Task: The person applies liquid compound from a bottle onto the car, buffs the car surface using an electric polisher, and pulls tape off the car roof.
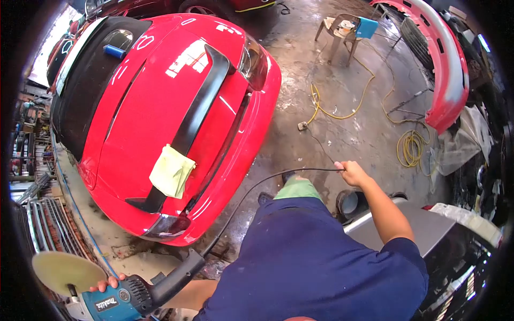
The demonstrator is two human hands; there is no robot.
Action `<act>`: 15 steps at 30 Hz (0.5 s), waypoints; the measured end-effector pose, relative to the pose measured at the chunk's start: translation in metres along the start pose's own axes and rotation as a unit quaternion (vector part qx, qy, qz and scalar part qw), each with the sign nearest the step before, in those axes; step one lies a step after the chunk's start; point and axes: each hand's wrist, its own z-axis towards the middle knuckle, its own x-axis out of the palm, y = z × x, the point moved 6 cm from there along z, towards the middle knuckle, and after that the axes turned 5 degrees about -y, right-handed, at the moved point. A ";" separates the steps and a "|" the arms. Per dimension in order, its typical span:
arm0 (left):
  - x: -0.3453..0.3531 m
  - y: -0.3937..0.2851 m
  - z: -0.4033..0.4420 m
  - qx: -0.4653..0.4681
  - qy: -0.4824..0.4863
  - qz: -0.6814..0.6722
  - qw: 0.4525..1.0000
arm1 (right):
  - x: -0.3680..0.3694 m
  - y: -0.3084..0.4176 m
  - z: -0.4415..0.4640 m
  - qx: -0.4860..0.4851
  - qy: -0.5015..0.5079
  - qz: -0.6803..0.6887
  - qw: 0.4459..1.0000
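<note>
Head view, sole view: the red car (155,96) serves as landmark, its boot lid glossy. The polisher (110,300), blue-bodied and marked Makita, is held clear of the red car, below its near corner in the frame; its pale disc (67,270) touches no paint. Left hand (110,282) at the tool's body, fingers curled round it, grasping. Right hand (353,174) is out to the right of the red car, fingers closed on the black cord (257,184), which arcs from the tool's handle past the car's near end. A thin dark lead runs on from about that hand to a socket block (302,126) on the floor right of the car, at the end of a yellow cable (356,109); whether it is plugged in, cannot tell. On the red car: a yellow cloth (172,171) draped over the black spoiler (201,109), a blue cylindrical item (114,51) on the dark glass. Farther right of the car, a loose bumper (447,69). Progress, as judged: tool in hand and cord under control, disc not on the bodywork; how much of the car's surface is finished or left cannot be read from its shine.
</note>
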 end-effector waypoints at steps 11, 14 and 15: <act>-0.086 -0.085 -0.041 -0.036 0.043 0.168 0.984 | 0.040 0.036 -0.065 -0.035 -0.077 0.030 0.996; -0.091 -0.076 -0.048 -0.061 0.101 0.058 0.991 | 0.053 0.049 -0.066 -0.066 -0.093 0.060 0.992; -0.077 -0.049 -0.051 -0.083 0.140 -0.054 0.985 | 0.058 0.054 -0.065 -0.071 -0.093 0.069 0.991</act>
